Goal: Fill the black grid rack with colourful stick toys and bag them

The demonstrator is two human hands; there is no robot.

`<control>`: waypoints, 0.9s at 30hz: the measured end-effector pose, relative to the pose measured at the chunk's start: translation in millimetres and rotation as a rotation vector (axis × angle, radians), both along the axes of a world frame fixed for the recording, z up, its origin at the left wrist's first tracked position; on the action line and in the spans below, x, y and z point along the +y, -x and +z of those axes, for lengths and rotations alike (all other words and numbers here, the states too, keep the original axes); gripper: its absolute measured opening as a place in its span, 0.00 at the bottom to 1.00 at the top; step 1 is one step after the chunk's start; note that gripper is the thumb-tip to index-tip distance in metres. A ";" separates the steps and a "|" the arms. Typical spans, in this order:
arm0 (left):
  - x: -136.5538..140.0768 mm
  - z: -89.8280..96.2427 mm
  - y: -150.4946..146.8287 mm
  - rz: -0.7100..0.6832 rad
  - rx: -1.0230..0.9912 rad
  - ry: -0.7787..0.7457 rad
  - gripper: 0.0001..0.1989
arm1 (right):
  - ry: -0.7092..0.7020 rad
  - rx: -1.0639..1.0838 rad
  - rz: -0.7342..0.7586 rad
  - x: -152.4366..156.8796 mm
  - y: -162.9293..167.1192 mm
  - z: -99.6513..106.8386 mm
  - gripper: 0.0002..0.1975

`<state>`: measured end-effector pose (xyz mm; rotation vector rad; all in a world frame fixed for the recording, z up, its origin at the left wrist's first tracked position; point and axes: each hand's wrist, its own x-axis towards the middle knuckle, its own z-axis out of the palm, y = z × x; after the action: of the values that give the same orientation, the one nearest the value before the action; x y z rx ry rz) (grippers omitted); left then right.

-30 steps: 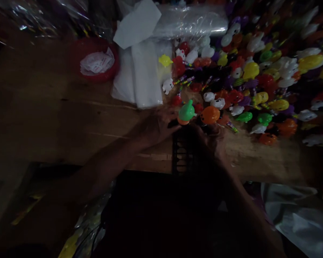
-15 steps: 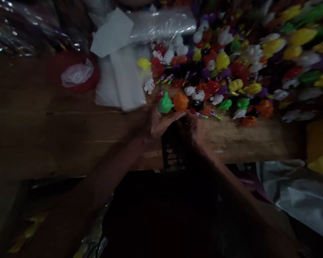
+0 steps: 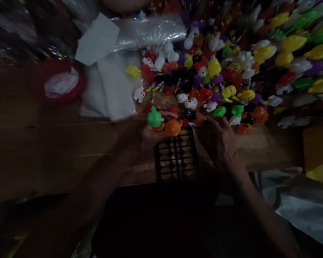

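My left hand (image 3: 150, 138) is closed around small glossy plastic figures: a green figure (image 3: 154, 117) and an orange figure (image 3: 172, 128) stick up from it. Its fingers pass behind them and are partly covered. To the right, my right hand (image 3: 222, 139) reaches to the near edge of the heap, its fingertips by a dull orange figure (image 3: 199, 119). Shadow covers those fingers, so whether they grip anything is unclear. Below and between the hands lies a black slatted frame with beads, like an abacus (image 3: 177, 157), at the table's edge.
A large heap of coloured plastic figures (image 3: 228, 73) spreads over the back and right. Clear plastic bags (image 3: 114, 86) lie left of it, under a pale card (image 3: 97, 39). A red bowl (image 3: 79, 84) holds white paper. Grey cloth (image 3: 293, 197) hangs at the lower right.
My hands, close together before, have moved apart. The right one went right towards the heap's edge; the left keeps the green and orange figures. More of the black frame now shows.
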<state>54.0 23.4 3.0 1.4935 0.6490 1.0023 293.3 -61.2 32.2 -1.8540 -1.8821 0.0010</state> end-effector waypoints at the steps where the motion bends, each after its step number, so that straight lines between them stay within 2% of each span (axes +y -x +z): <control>1: 0.0 2.9 1.1 -0.002 0.010 -0.005 0.29 | 0.013 -0.032 0.005 2.8 -1.3 -4.3 0.13; 5: -0.1 10.2 4.3 0.024 0.106 -0.042 0.29 | -0.050 0.021 -0.054 2.4 4.0 -8.2 0.08; 8: 1.9 6.0 5.9 0.023 0.128 -0.027 0.31 | -0.074 0.224 -0.104 -6.9 12.5 0.0 0.08; 11: 3.6 -2.3 7.1 0.028 0.143 0.002 0.32 | -0.022 0.433 -0.136 -11.3 27.5 3.9 0.12; 14: 2.6 -6.5 7.2 0.070 0.175 -0.014 0.31 | 0.048 0.637 -0.062 -7.7 46.4 -0.6 0.15; 18: -0.6 -3.6 6.4 0.126 0.223 -0.061 0.29 | -0.010 0.855 0.003 1.7 64.1 -9.0 0.12; 21: -1.4 -3.3 5.5 0.120 0.200 -0.078 0.30 | -0.018 0.831 0.017 5.9 67.7 -13.9 0.11; 27: 0.1 -16.1 4.0 0.130 0.186 -0.131 0.26 | -0.079 0.576 -0.013 6.8 61.7 -22.3 0.12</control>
<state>50.0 23.5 -13.0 1.6911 0.8355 1.0283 231.6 -54.5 10.0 -1.5912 -1.4444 0.4060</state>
